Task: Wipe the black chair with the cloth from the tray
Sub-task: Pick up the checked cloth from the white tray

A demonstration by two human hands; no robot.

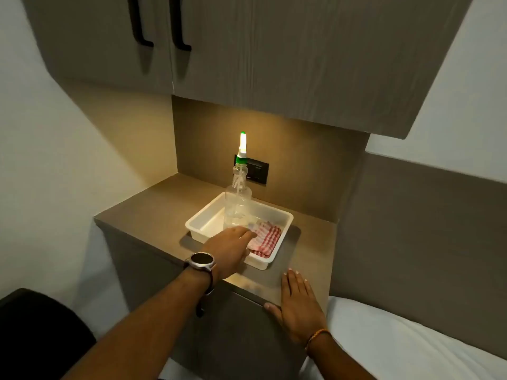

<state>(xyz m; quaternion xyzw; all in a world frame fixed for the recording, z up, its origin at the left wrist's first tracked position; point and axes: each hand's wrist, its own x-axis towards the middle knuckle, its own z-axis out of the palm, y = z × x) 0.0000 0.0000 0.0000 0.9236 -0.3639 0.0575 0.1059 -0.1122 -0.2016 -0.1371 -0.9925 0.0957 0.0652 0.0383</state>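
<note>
A white plastic tray (203, 219) sits on the brown side cabinet top. Folded inside its right half lies a red-and-white checked cloth (267, 239). A clear spray bottle (237, 201) with a green collar stands upright in the tray's back left. My left hand (229, 249), a watch on its wrist, reaches over the tray's near rim with fingers stretched out, fingertips at the cloth's left edge; no grip on it shows. My right hand (297, 305) lies flat, fingers together, on the cabinet's front corner. The black chair (41, 333) shows only as a dark curved part at lower left.
Wall cupboards (274, 50) with black handles hang low above the cabinet top (153, 212). A black socket plate (258, 172) is on the back panel behind the bottle. A white bed (397, 344) lies to the right, against a brown headboard panel.
</note>
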